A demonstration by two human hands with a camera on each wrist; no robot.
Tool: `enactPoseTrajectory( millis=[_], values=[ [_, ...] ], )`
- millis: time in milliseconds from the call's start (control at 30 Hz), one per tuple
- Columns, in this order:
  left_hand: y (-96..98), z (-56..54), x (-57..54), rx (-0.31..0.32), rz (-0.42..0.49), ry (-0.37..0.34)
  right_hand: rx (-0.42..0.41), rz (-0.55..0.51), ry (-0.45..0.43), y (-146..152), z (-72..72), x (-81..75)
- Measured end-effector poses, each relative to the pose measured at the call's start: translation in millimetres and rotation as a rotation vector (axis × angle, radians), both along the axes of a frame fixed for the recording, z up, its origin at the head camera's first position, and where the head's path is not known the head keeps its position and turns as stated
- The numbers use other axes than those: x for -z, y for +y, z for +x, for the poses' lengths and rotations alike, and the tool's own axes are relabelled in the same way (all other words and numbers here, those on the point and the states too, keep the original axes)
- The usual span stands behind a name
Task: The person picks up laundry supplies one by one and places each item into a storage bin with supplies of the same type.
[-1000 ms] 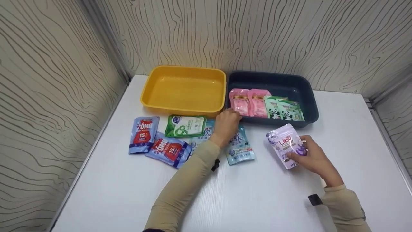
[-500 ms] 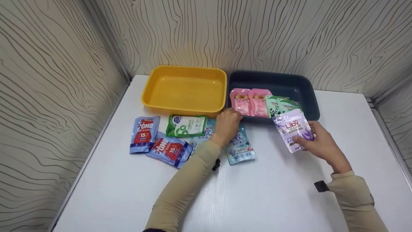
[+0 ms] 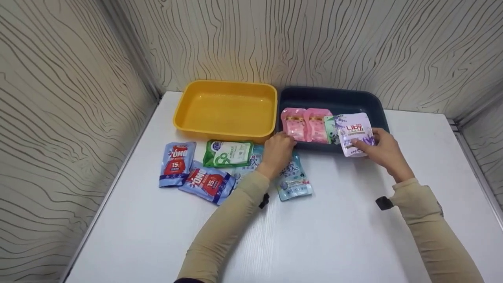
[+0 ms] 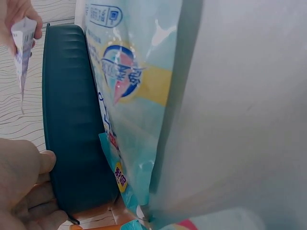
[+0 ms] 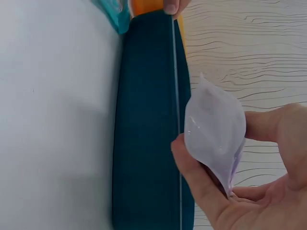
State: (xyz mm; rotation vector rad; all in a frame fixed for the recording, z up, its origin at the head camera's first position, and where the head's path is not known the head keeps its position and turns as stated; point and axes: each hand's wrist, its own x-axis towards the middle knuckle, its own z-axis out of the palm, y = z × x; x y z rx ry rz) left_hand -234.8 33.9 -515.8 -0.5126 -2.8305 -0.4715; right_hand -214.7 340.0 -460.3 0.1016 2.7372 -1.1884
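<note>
Right hand (image 3: 387,151) pinched lilac plastic pouch (image 3: 355,131) above navy rectangular plastic tray (image 3: 334,100), left hand (image 3: 278,152) gripped its rim; pink and green pouches (image 3: 295,125) were in, blue and green-white pouches (image 3: 175,165) left outside

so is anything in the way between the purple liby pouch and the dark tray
Nothing visible: the right hand holds the purple Liby pouch raised at the near side of the dark tray. The left hand touches the rim, off to one side. A green pouch lies inside, partly hidden.
</note>
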Motion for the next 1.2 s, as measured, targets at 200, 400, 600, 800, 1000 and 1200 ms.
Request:
enactPoseTrajectory(
  millis=[200,400,600,800,1000,1200],
  values=[
    [0.5,0.1,0.4,-0.011,-0.032,0.015,0.054,-0.023,0.033,3.1,-25.1,4.2],
    [0.5,-0.7,0.9,-0.017,-0.028,0.015,0.090,-0.029,0.032,3.0,-44.8,15.5],
    [1.0,-0.8,0.4,-0.013,-0.023,0.003,0.105,0.126,0.040,7.0,-59.7,28.9],
    [1.8,-0.7,-0.8,-0.021,-0.030,0.006,0.111,0.176,0.062,9.4,-68.3,36.2],
    [2.3,-1.1,-0.8,-0.016,-0.049,-0.007,0.162,0.206,0.118,5.2,-70.6,46.6],
    [1.6,-2.3,-0.1,-0.023,-0.073,-0.007,0.181,0.243,0.213,-3.5,-68.9,52.0]
  ],
)
